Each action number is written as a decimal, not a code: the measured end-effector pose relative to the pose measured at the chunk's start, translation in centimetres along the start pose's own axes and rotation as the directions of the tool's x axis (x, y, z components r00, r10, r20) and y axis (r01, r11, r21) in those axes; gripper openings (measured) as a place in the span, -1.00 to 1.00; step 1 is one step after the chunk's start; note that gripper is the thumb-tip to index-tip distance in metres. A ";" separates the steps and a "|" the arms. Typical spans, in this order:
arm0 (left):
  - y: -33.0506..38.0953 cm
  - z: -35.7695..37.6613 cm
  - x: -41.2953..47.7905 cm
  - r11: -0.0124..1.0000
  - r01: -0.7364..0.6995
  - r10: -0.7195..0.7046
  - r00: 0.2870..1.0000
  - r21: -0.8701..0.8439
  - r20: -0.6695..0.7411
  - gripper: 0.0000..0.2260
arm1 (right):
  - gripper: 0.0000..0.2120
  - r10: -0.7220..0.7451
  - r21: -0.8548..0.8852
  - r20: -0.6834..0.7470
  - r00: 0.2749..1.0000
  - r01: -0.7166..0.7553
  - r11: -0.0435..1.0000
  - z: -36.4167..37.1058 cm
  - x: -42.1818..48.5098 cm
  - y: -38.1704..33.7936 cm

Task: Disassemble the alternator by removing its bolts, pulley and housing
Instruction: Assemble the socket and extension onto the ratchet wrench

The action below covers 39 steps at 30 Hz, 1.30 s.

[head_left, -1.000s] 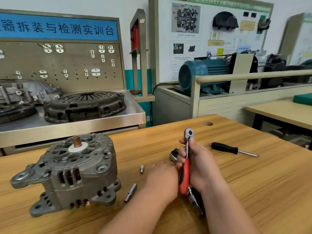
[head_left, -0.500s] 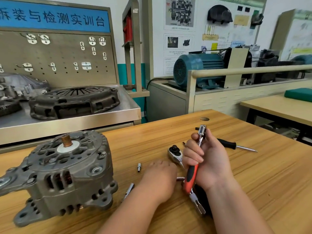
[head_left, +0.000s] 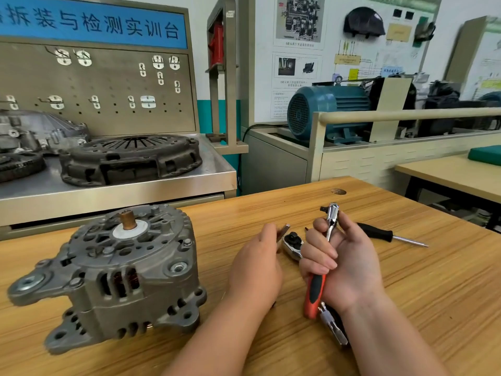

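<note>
The grey alternator (head_left: 113, 272) stands on the wooden table (head_left: 433, 294) at the left, its copper shaft end (head_left: 127, 219) pointing up. To its right, my left hand (head_left: 254, 270) holds a small metal bit (head_left: 283, 229) whose tip sticks out past the fingers. My right hand (head_left: 344, 264) grips a ratchet wrench (head_left: 325, 240) with a red and black handle, held upright with its head above the fingers. A second ratchet head (head_left: 292, 244) lies on the table between the hands.
A black-handled screwdriver (head_left: 385, 236) lies to the right of my right hand. Pliers (head_left: 334, 331) rest under my right wrist. Behind the table stand a steel bench with a clutch cover (head_left: 130, 158) and a blue motor (head_left: 325, 112).
My left hand has lifted off the table with the small metal bit in its fingers. The right hand has tilted the ratchet slightly. The two loose bits beside the alternator are no longer in sight.
</note>
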<state>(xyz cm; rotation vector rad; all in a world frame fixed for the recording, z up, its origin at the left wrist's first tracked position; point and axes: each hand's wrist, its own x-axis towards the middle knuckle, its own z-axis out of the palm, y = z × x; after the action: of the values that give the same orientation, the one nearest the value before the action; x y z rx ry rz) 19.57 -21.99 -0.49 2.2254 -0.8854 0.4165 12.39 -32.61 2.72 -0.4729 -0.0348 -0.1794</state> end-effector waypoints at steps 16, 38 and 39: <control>5.2 -6.9 1.7 -0.261 0.080 -0.434 0.881 -0.962 0.191 -0.87 | -0.52 0.060 -0.118 0.234 0.970 -0.033 0.992 2.2 -0.9 3.0; 3.5 -5.7 1.9 -0.208 0.154 -0.441 0.867 -0.966 0.233 -0.85 | -0.52 0.047 -0.188 0.148 0.988 -0.018 0.982 1.4 -0.5 3.8; 3.4 -5.6 1.9 -0.245 0.165 -0.428 0.866 -0.955 0.259 -0.84 | -0.52 0.039 -0.202 0.154 0.987 -0.008 0.979 1.4 -0.4 3.8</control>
<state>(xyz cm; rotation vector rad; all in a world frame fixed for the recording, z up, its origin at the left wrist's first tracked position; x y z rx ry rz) 18.33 -20.73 6.08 0.6773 -0.1815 -0.3447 12.66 -28.56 2.23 -0.6887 -0.1669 -0.1222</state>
